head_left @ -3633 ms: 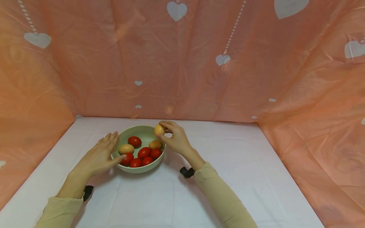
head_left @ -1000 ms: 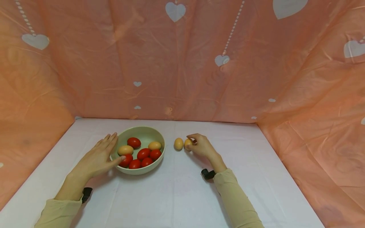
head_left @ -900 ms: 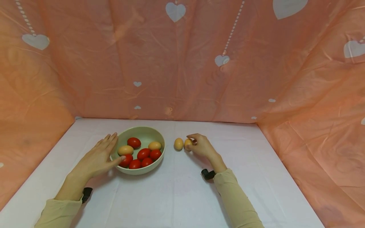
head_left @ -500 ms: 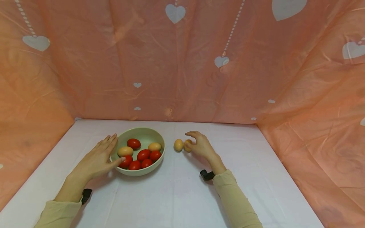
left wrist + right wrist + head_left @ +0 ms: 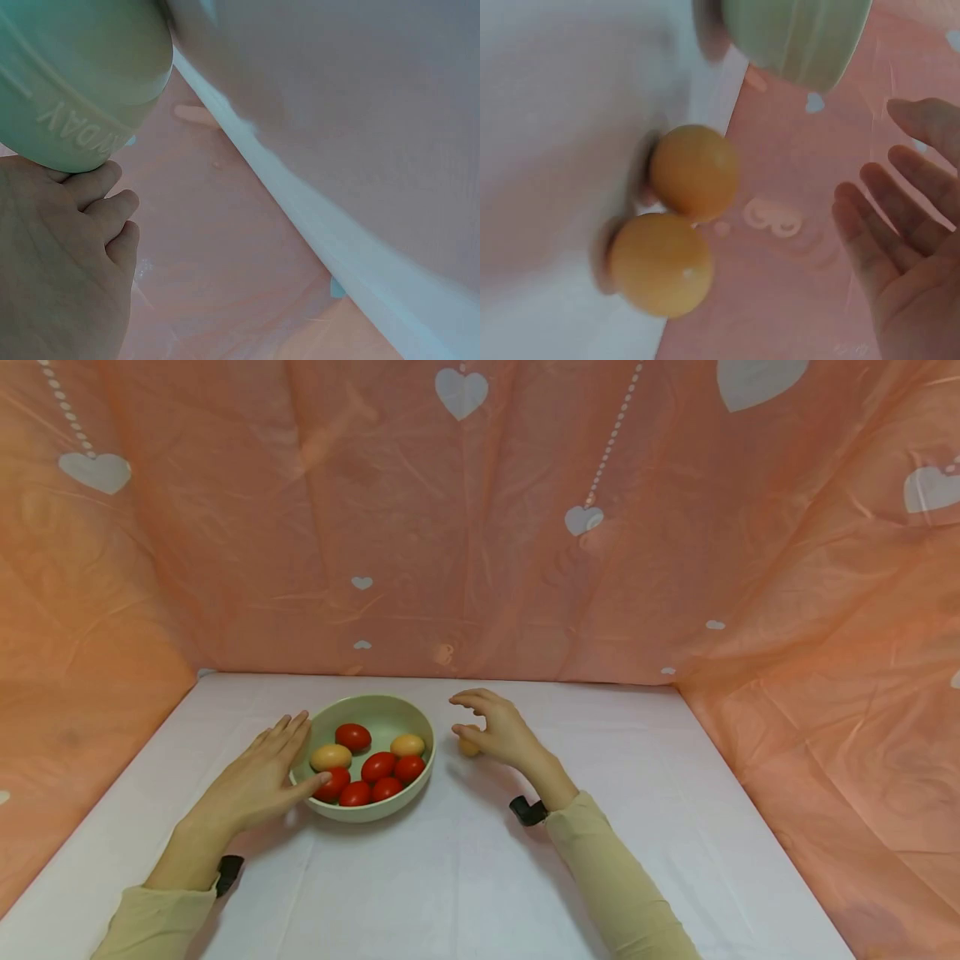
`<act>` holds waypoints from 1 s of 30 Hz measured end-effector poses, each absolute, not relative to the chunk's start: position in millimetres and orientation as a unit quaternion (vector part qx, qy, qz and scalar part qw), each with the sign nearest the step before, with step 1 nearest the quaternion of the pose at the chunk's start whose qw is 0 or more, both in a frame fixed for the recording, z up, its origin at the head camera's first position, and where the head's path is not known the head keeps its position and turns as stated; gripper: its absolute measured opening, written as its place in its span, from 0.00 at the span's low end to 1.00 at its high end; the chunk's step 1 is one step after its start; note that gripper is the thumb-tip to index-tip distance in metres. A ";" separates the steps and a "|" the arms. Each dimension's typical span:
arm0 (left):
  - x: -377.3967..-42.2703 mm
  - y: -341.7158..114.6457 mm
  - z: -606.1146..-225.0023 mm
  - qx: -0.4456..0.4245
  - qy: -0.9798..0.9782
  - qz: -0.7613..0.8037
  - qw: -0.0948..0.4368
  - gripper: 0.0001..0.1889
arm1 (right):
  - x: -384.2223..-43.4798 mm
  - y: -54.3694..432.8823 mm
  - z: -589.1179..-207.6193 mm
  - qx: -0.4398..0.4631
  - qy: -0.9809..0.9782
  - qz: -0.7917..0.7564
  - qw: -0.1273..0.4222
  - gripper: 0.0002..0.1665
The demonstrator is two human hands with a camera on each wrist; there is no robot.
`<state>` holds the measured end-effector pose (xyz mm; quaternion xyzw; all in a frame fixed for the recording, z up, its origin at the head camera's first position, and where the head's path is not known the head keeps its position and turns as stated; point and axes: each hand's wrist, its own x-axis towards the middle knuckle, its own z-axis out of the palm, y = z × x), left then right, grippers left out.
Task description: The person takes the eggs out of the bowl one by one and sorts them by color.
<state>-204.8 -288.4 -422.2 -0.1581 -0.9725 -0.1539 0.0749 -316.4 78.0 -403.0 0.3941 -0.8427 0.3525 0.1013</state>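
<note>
A pale green bowl (image 5: 362, 811) stands left of centre. In it lie several glossy red egg-shaped things (image 5: 353, 737), whose kind I cannot tell, and two tan eggs (image 5: 331, 757). My left hand (image 5: 251, 781) rests against the bowl's left side, fingers extended and thumb over the rim. In the left wrist view, its fingers touch the bowl's outer wall (image 5: 82, 112). Right of the bowl, my right hand (image 5: 502, 731) hovers with fingers apart and nothing held. Below it a tan egg (image 5: 469, 747) shows partly; the right wrist view shows two eggs (image 5: 662, 265) side by side.
A white cloth (image 5: 390, 893) covers the table. An orange curtain with pale hearts (image 5: 480, 568) rises behind it and at both sides. A small black camera (image 5: 528, 811) sits on my right wrist, and another (image 5: 229, 874) on my left.
My right hand carried a tan egg from above the bowl to the table beside another egg, let go, then lifted and moved left over them. My left hand stays at the bowl.
</note>
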 end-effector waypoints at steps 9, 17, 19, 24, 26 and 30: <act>-203.9 -289.0 -422.1 -0.161 -0.972 -0.154 0.081 0.51 | -320.8 49.1 -384.9 0.455 -0.843 0.286 0.026 0.25; -206.1 -290.6 -423.7 -0.163 -0.972 -0.150 0.083 0.51 | -332.1 23.4 -369.4 0.511 -0.838 0.190 -0.021 0.24; -206.6 -290.6 -423.6 -0.163 -0.972 -0.149 0.083 0.51 | -336.0 16.9 -365.7 0.523 -0.832 0.178 -0.044 0.24; -208.0 -290.5 -424.3 -0.162 -0.972 -0.150 0.079 0.52 | -345.3 3.1 -362.2 0.542 -0.821 0.147 -0.105 0.23; -207.6 -290.3 -424.1 -0.160 -0.972 -0.151 0.077 0.52 | -347.6 -1.2 -362.5 0.544 -0.818 0.135 -0.126 0.23; -205.6 -289.4 -422.8 -0.155 -0.973 -0.152 0.074 0.52 | -350.7 -9.9 -365.5 0.550 -0.815 0.103 -0.151 0.22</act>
